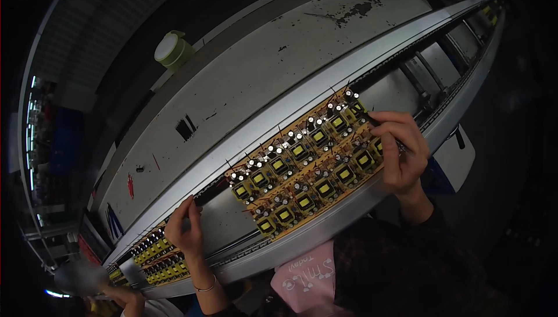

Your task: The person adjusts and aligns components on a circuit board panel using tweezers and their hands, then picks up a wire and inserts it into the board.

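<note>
A circuit board panel (293,186) lies across the conveyor rails, tilted in my view. Several yellow-and-black transformers, silver-topped capacitors and thin dark wires stand on it in two long rows. My right hand (402,151) is at the panel's right end, fingers bent and thumb drawn in by the last transformers. Whatever its fingertips grip is too dark to make out. Left of the panel, over the conveyor, my left hand (187,231) has thumb and fingertips pinched together. Anything in that pinch is too small to name.
Further left on the conveyor (317,105) sits a second board panel (158,253), near another person's hand (125,296). Behind runs a worn grey bench (244,79) with a green container (173,51), a red item (130,186) and blue-handled tool (114,221). A blue-and-white bin (456,163) stands right.
</note>
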A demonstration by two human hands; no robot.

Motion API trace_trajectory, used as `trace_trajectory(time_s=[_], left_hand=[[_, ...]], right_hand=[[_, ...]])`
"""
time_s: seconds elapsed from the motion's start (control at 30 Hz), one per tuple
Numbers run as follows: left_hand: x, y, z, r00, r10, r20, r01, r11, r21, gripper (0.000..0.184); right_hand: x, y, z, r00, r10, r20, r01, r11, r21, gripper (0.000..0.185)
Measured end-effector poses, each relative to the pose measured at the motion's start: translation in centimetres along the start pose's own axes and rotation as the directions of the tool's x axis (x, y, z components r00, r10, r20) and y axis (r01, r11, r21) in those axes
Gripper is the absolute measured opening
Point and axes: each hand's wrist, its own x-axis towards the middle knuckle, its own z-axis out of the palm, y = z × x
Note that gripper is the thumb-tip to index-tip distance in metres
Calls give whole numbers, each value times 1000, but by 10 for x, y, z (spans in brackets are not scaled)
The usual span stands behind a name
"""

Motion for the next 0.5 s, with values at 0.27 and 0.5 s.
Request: trace_trajectory(time_s=[0.27, 0.5], left_hand=[[1, -1, -1, 1000, 26, 12, -26, 1000, 11, 20], [2, 1, -1, 1000, -4, 15, 4, 1000, -24, 19]], right_hand=[[4, 10, -11, 997, -24, -68, 23, 1000, -6, 14], [-2, 15, -24, 994, -5, -109, 9, 1000, 29, 12]])
